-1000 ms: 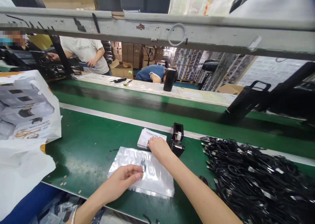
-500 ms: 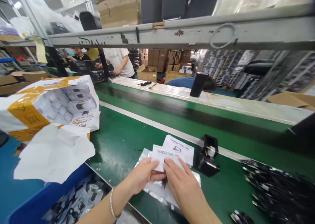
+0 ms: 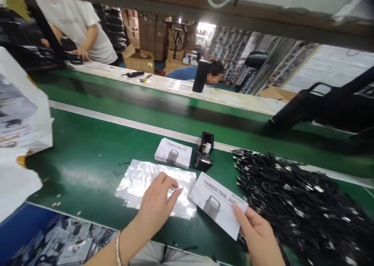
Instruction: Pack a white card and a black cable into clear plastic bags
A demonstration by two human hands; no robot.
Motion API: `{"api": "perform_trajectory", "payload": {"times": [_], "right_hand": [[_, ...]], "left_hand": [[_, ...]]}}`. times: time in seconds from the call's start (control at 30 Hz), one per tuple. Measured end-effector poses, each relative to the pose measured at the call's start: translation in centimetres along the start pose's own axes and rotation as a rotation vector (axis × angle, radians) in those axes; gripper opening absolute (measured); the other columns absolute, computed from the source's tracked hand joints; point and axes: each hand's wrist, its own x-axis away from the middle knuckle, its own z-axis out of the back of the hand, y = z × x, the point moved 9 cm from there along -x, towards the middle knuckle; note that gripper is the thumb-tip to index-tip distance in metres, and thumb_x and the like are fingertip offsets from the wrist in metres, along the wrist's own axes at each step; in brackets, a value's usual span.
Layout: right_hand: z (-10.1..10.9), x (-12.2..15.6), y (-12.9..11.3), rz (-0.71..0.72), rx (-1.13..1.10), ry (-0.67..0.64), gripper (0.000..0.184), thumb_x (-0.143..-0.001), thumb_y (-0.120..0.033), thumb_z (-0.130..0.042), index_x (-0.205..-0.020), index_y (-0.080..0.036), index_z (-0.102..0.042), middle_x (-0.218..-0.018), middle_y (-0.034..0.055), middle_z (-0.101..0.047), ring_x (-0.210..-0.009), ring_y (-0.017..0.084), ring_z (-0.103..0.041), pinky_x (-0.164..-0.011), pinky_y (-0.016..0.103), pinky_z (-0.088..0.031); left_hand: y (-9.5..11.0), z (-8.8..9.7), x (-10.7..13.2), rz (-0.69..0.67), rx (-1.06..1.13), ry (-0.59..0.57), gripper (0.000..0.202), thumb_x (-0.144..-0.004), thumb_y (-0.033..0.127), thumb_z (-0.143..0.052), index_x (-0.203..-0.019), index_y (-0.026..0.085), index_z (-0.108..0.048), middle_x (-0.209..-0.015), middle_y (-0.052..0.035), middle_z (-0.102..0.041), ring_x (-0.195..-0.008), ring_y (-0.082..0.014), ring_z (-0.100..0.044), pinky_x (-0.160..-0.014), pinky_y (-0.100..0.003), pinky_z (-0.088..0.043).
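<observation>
Right hand [image 3: 258,235]: is pinching the card's lower corner between thumb and fingers, a light edge hold that is leaving the print uncovered and the card unbent.
Left hand [image 3: 156,207]: is spreading its fingers and holding nothing, over the glossy plastic bag; I cannot tell whether the fingertips are touching it.
Thunder Trail Pro card [image 3: 217,203]: is tilting in the right hand's grip, printed face up, between the bag and the cables.
Glossy plastic bag [image 3: 134,184]: is lying flat on the green conveyor belt [image 3: 82,168].
Card stack [image 3: 173,153]: is sitting beside the black tape dispenser [image 3: 203,151].
Black cables [image 3: 292,196]: are heaping up on the belt, right of the card.
Blue bin [image 3: 17,223]: is standing below the belt's near edge, holding small black-and-grey packets.
Co-worker [image 3: 78,28]: is leaning over the far bench.
</observation>
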Motion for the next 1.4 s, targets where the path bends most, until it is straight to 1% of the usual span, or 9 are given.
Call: {"api": "perform_trajectory", "payload": {"times": [0.1,0.23,0.4,0.6,0.97,1.07,1.17,1.3,1.4], "right_hand": [[0.9,0.6,0.0,0.071,0.095,0.024,0.046,-0.062,-0.048,-0.067,-0.092,-0.013,-0.069,-0.078,0.0079,-0.071,-0.061,0.02,-0.061,-0.05,0.027,-0.05],[1.0,0.6,0.2,0.123,0.176,0.034,0.049,-0.066,-0.051,-0.062,-0.094,-0.011,-0.068,-0.067,0.006,-0.068,-0.045,0.013,-0.049,-0.036,0.023,-0.038],[0.0,-0.2,0.5,0.147,0.096,0.022,0.05,-0.068,-0.05,-0.062,-0.098,-0.01,-0.066,-0.073,0.0078,-0.069,-0.051,0.016,-0.054,-0.04,0.024,-0.042],[-0.4,-0.2,0.6,0.151,-0.074,0.037,0.048,-0.067,-0.047,-0.065,-0.1,-0.012,-0.065,-0.088,0.0098,-0.07,-0.075,0.023,-0.063,-0.061,0.03,-0.052],[-2.6,0.0,0.5,0.179,-0.051,0.001,0.048,-0.073,-0.046,-0.058,-0.105,-0.011,-0.063,-0.093,0.0116,-0.069,-0.076,0.023,-0.063,-0.066,0.032,-0.053],[-2.9,0.2,0.7,0.189,0.06,0.014,0.049,-0.075,-0.048,-0.054,-0.103,-0.01,-0.063,-0.082,0.0103,-0.069,-0.059,0.018,-0.059,-0.051,0.027,-0.05],[-2.7,0.4,1.1,0.145,0.198,-0.005,0.051,-0.074,-0.052,-0.053,-0.097,-0.007,-0.065,-0.056,0.0045,-0.063,-0.041,0.013,-0.048,-0.037,0.023,-0.04],[-1.9,0.9,1.1,0.111,0.288,-0.004,0.049,-0.073,-0.051,-0.052,-0.091,-0.008,-0.066,-0.046,0.0001,-0.055,-0.037,0.011,-0.043,-0.036,0.022,-0.036],[-2.5,1.5,1.3,0.089,0.31,-0.064,0.045,-0.072,-0.05,-0.052,-0.085,-0.009,-0.066,-0.044,-0.0011,-0.053,-0.034,0.009,-0.042,-0.033,0.02,-0.033]], "left_hand": [[0.8,-1.7,-0.3,-0.021,-0.227,0.0,0.021,-0.074,0.04,-0.058,-0.075,0.019,-0.057,-0.078,-0.0028,-0.052,-0.074,-0.0214,-0.053,-0.066,-0.034,-0.041],[0.0,-2.7,-0.9,0.023,-0.268,-0.07,0.016,-0.077,0.032,-0.056,-0.068,0.02,-0.06,-0.076,-0.0018,-0.056,-0.074,-0.0198,-0.055,-0.065,-0.032,-0.041],[-0.2,-2.3,-1.2,0.02,-0.268,-0.079,0.019,-0.081,0.032,-0.049,-0.074,0.02,-0.061,-0.077,-0.002,-0.057,-0.074,-0.0195,-0.056,-0.065,-0.031,-0.041],[-0.4,-2.2,-1.3,0.037,-0.274,-0.083,0.021,-0.082,0.031,-0.046,-0.073,0.021,-0.062,-0.077,-0.001,-0.058,-0.07,-0.0185,-0.057,-0.062,-0.029,-0.04],[0.5,-1.6,0.5,-0.082,-0.205,-0.081,0.031,-0.087,0.03,-0.036,-0.077,0.022,-0.064,-0.073,-0.0006,-0.056,-0.063,-0.0143,-0.054,-0.059,-0.026,-0.041],[0.5,-1.7,0.7,-0.101,-0.188,-0.042,0.03,-0.087,0.029,-0.036,-0.076,0.022,-0.063,-0.072,-0.0006,-0.055,-0.061,-0.0137,-0.054,-0.058,-0.025,-0.041],[0.3,-1.6,1.1,-0.126,-0.172,0.014,0.026,-0.086,0.028,-0.038,-0.076,0.021,-0.061,-0.073,-0.001,-0.055,-0.063,-0.0141,-0.054,-0.059,-0.025,-0.041],[0.3,-1.6,1.8,-0.191,-0.148,0.069,0.021,-0.086,0.025,-0.04,-0.076,0.02,-0.057,-0.074,-0.0019,-0.055,-0.068,-0.0153,-0.054,-0.064,-0.026,-0.042],[0.3,-1.6,2.1,-0.208,-0.136,0.072,0.016,-0.085,0.027,-0.042,-0.081,0.02,-0.057,-0.075,-0.0021,-0.056,-0.072,-0.0167,-0.055,-0.066,-0.028,-0.044]]}}
